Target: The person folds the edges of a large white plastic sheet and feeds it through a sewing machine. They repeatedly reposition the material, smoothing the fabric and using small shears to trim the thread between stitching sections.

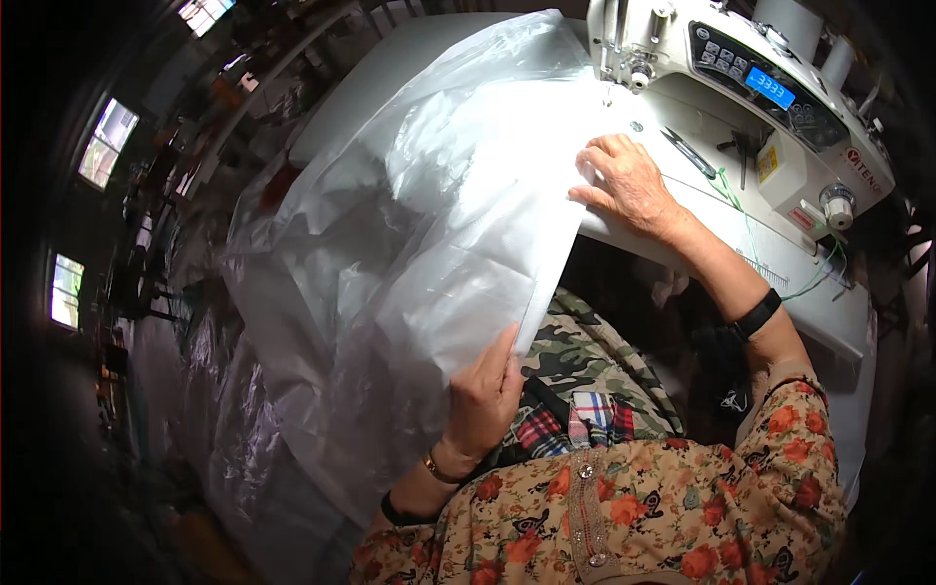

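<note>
Hands on a translucent white plastic sheet (458, 224) at an industrial sewing machine (770, 88). Left hand (485, 395) grips the sheet's near edge over the lap, thumb on top, fingers curled under the film. Right hand (629, 183) lies palm down on the sheet's far right edge, fingers spread and slightly bent, pressing it flat to the white machine table (829, 302); not closed around anything. Sheet runs from the lap up across the table to just below the needle head, and billows in loose folds off the table's left side. Black wristband (757, 314) on right wrist; gold bracelet (436, 469) on left. Scissors (690, 152) lie on the machine bed, just beyond the right hand. Green thread (741, 210) trails across the table.
</note>
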Demonstrator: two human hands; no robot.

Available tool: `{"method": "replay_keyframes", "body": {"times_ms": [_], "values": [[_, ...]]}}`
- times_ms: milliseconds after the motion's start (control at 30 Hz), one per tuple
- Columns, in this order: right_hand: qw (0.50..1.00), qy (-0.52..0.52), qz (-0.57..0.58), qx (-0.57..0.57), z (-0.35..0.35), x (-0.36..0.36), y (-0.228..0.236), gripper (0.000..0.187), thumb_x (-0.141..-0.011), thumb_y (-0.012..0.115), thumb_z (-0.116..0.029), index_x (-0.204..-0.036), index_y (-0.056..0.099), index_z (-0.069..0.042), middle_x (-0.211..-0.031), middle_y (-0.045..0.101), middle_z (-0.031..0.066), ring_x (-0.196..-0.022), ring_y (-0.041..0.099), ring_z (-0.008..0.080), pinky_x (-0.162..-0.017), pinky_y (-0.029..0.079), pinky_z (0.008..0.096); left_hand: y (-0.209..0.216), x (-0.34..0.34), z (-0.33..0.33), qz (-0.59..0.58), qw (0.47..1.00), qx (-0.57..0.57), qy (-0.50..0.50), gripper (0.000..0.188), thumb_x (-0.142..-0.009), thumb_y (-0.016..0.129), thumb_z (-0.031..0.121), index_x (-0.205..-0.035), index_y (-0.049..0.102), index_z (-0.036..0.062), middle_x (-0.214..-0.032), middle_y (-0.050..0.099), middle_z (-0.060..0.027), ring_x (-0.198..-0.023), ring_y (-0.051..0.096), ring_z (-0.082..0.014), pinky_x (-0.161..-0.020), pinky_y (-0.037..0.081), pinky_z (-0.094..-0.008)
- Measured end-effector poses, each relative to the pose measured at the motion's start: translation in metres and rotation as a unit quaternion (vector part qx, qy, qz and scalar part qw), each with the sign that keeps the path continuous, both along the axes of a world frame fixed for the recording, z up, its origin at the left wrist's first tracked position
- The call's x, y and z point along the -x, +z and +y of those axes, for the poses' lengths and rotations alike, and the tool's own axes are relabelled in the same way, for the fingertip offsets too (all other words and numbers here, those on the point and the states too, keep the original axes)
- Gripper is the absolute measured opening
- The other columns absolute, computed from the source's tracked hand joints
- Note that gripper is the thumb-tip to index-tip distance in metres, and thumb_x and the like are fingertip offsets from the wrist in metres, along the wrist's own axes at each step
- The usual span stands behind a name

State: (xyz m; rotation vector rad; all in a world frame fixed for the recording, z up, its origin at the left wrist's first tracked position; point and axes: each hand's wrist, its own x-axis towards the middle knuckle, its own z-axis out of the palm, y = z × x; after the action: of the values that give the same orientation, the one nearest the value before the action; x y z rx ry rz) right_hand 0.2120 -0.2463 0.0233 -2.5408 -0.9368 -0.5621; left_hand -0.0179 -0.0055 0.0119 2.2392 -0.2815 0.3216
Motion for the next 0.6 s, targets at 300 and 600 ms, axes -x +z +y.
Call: {"method": "replay_keyframes", "body": {"times_ms": [300,600], "values": [[1.000,0.009,-0.019,-0.003,-0.008,-0.013,-0.004,0.055,-0.083,0.068,-0.051,-0.113,0.064,-0.005,-0.117,0.062,0.0124,-0.114,0.054,0.0306,-0.101,0.038,0.0455,-0.007,-0.027,-0.013,0.013,0.996,-0.040,-0.076,0.033,-0.079,0.054,-0.006,-0.109,0.066,-0.0012,-0.077,0.058,-0.0166,-0.066,0.059,-0.0315,-0.061,0.048,-0.0375],[0.998,-0.023,0.053,0.034,-0.013,-0.012,0.000,0.068,-0.088,0.061,-0.053,-0.130,0.054,-0.001,-0.144,0.046,0.0208,-0.129,0.046,0.0357,-0.111,0.026,0.0504,0.009,-0.095,-0.020,-0.074,0.984,-0.116,-0.118,0.015,-0.074,0.056,-0.002,-0.085,0.065,0.0025,-0.075,0.055,-0.0134,-0.067,0.058,-0.0337,-0.061,0.047,-0.0424]]}}
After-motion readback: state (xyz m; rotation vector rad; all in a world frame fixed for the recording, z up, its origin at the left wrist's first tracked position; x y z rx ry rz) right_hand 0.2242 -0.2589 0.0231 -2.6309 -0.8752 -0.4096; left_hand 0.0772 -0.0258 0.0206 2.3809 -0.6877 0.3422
